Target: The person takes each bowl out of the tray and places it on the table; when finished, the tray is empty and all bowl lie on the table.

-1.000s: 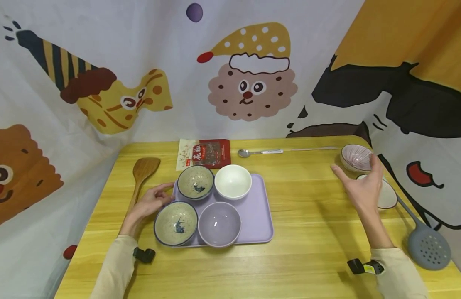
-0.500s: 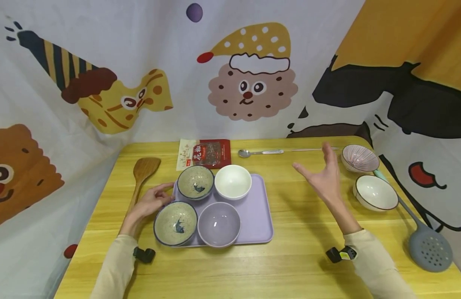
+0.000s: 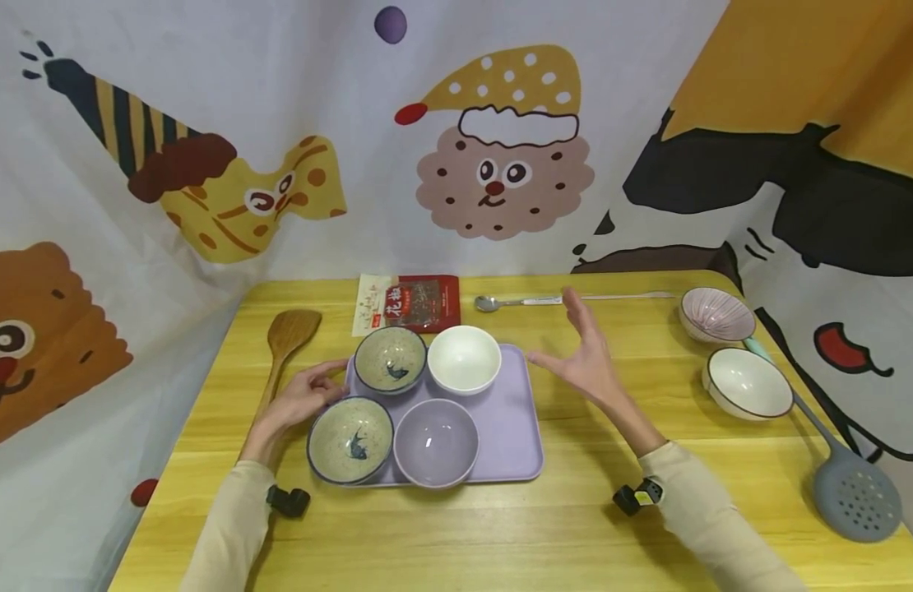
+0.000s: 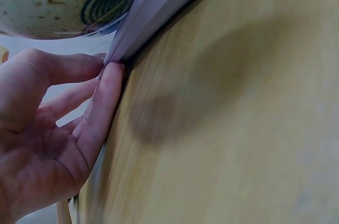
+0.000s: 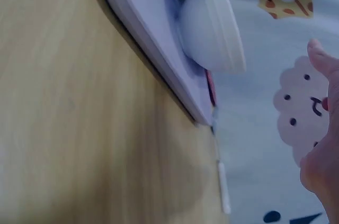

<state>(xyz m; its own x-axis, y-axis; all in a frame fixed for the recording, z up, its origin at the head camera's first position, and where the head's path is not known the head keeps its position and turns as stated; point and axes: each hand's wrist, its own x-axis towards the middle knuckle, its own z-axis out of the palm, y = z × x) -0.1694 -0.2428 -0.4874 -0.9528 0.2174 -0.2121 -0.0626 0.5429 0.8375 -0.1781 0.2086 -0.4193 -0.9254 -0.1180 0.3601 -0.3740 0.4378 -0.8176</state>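
Observation:
My left hand pinches the left edge of the lilac tray between thumb and fingertips, as the left wrist view shows. Two speckled bowls with blue fish, a rear one and a front one, stand on the tray's left side. Beside them are a white bowl and a lilac bowl. My right hand hovers off the tray's right rear corner, thumb and fingers spread, holding nothing. In the right wrist view the white bowl sits near the tray's edge.
At right stand a pink-striped bowl and a dark-rimmed white bowl, beside a grey slotted turner. A wooden spatula lies at left. Behind the tray are a red spice packet and a spoon.
My right hand has moved left from beside the two right-hand bowls toward the tray, its fingers still spread. My left hand stays at the tray's edge.

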